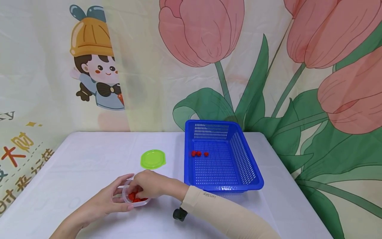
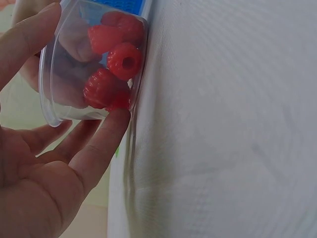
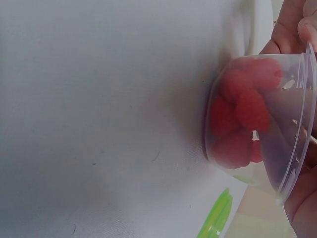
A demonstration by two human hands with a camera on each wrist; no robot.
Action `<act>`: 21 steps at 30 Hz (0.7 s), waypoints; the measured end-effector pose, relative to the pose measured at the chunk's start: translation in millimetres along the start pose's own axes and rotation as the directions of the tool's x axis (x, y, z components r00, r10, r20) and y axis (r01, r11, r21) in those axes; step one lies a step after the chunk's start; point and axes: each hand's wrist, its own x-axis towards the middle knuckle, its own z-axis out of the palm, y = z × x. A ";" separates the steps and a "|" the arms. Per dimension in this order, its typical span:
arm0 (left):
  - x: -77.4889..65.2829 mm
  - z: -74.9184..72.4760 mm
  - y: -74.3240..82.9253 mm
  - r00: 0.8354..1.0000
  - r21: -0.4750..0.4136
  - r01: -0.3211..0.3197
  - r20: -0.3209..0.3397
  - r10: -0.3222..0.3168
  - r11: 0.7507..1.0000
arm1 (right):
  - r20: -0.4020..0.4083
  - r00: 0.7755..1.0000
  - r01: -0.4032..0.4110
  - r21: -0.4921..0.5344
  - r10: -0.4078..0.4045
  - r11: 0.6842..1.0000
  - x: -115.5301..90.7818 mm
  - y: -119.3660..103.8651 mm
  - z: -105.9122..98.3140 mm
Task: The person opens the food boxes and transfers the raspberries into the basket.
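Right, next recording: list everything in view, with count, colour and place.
Table: 1, white, below everything
Basket: 1, blue, right half of table
Loose raspberries: 3, red, inside basket
Lid: 1, green, left of basket
Cup: 1, clear, between the hands
Cup raspberries: several, red, inside cup; partly hidden, exact count unclear
Backdrop: 1, pale with pink tulips, a cartoon figure and lettering, behind table
Device: 1, black, at right wrist
Sleeve: 1, beige, right forearm
Left hand: 1, bare, around cup
Right hand: 1, bare, fingers inside cup
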 end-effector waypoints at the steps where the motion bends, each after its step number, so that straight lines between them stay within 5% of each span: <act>1: 0.0 0.1 -0.3 1.000 -0.001 0.004 -0.001 -0.004 1.000 | -0.002 1.000 -0.001 0.003 0.001 1.000 0.2 0.1 0.1; 21: 0.8 0.1 -1.8 1.000 0.013 0.007 -0.010 -0.007 1.000 | -0.049 0.999 0.008 0.080 -0.005 0.997 3.1 2.6 6.7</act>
